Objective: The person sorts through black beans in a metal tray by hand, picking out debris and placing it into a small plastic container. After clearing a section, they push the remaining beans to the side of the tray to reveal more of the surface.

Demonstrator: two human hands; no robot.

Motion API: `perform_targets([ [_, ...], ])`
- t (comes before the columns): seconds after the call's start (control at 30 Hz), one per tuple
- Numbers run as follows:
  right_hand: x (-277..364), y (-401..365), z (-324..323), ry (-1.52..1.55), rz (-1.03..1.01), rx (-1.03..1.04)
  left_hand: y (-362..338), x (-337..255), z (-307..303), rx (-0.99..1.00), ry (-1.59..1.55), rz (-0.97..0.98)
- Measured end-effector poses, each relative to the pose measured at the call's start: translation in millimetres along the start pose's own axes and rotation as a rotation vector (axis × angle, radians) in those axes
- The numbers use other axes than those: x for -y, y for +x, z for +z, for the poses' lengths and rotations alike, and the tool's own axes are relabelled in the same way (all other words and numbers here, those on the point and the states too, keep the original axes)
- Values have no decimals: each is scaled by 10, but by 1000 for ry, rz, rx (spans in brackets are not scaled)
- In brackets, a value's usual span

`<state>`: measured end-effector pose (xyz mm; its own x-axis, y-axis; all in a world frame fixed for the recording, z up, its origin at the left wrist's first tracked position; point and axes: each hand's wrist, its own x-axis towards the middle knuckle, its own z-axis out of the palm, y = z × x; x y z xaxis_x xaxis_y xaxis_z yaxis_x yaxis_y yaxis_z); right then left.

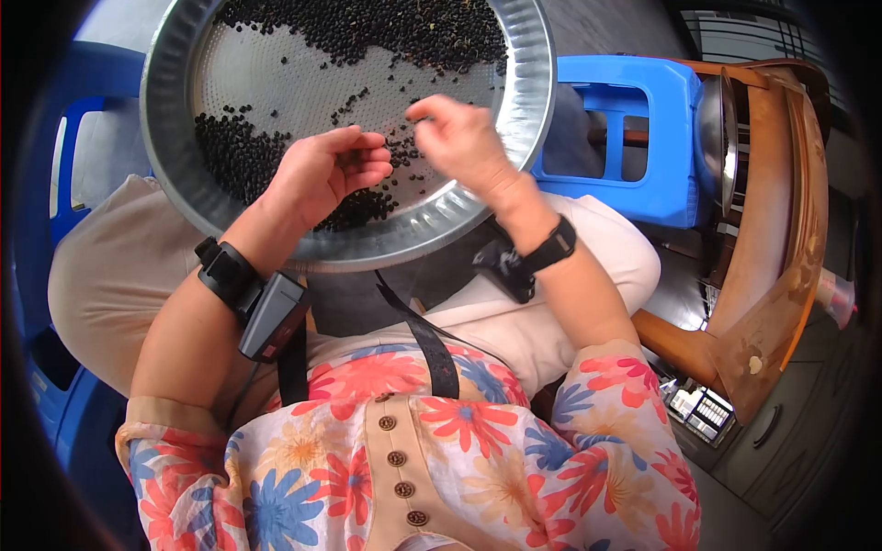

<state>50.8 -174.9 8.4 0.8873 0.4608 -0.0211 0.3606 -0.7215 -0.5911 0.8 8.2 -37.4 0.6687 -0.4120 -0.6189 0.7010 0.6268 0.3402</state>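
A round metal tray (170, 119) with a perforated bottom holds many small black beans. One large heap of black beans (395, 32) lies along its far side, and another heap (234, 156) lies at the left. Over the near middle of the tray, my left hand (322, 174) is turned palm inward with its fingers curled; whatever lies in them is hidden. My right hand (459, 138) hovers to its right, fingers bent together and slightly blurred. Loose beans are scattered beneath and between both hands.
Blue plastic stools stand on both sides, one at the right (661, 138) and one at the left (92, 69). A metal lid or pan (717, 147) leans beside a wooden chair (763, 211). The tray sits above my lap. Devices are strapped to both wrists.
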Motion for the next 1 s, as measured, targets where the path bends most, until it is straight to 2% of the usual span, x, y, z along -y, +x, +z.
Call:
perform_targets([
  [0.03,-151,31,-66,2,100,5,-4,-13,12,-30,-2,16],
  [0.07,-248,39,-133,-123,182,20,-10,-26,24,-59,-2,31],
  [0.13,-446,8,-125,-255,157,31,-16,-46,39,-59,5,47],
  [0.17,-450,0,-106,-254,155,31,-14,-44,35,-48,3,45],
  [0.23,-466,-22,-48,-136,40,164,-10,-36,22,-40,1,41],
  [0.33,-402,-28,-54,-42,91,162,-9,-23,26,-41,8,39],
  [0.37,-352,-23,-88,-120,196,81,-14,-28,34,-44,12,37],
  [0.47,-481,-28,-83,-180,202,124,-10,-28,34,-40,17,35],
  [0.5,-504,-32,-75,-159,142,191,-7,-27,32,-33,19,34],
  [0.6,-493,-32,-101,-78,181,199,-21,-28,40,-43,16,42],
  [0.73,-550,-23,-115,-190,185,68,-16,-29,30,-48,21,35],
  [0.87,-457,-14,-75,-123,180,73,-17,-32,44,-56,27,38],
  [1.0,-402,36,41,-225,112,89,-21,-36,46,-48,24,37],
])
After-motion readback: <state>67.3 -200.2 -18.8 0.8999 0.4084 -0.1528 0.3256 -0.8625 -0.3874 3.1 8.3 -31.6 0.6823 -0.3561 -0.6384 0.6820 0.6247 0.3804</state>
